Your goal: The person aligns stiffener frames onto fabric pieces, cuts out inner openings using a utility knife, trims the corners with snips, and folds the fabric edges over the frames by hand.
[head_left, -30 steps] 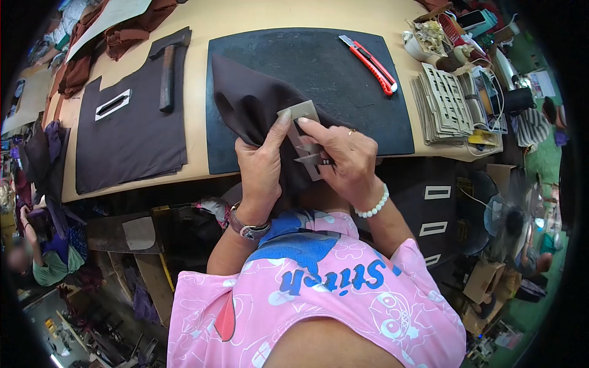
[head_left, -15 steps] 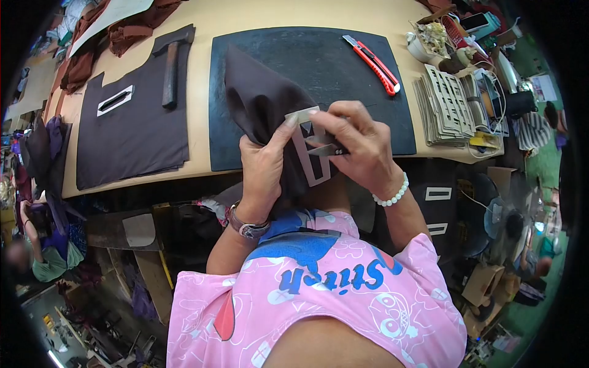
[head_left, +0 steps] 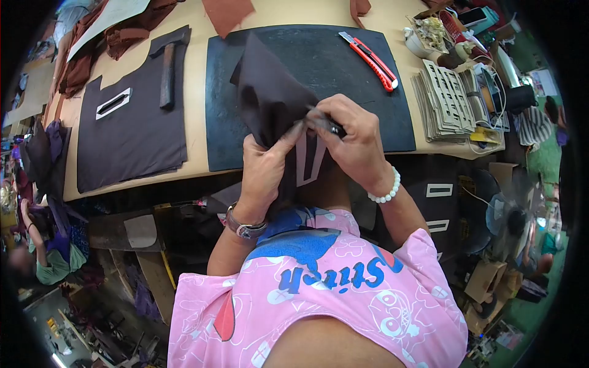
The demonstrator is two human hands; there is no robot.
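On the right of the surface [head_left: 196, 98], a red cutter [head_left: 372, 63] lies slantwise on a black mat [head_left: 294, 52], with its blade end toward the far side. Beside the mat is a stack of pale slotted cards [head_left: 442, 95]; farther away there is a white container [head_left: 413, 45] with pale scraps. On the left, a hammer [head_left: 167, 76] rests on flat dark cloth [head_left: 132, 144]. Reddish-brown cloth [head_left: 124, 38] lies at far left. Cardboard boxes [head_left: 485, 280] are at lower right, and a person [head_left: 58, 267] is at the left edge.
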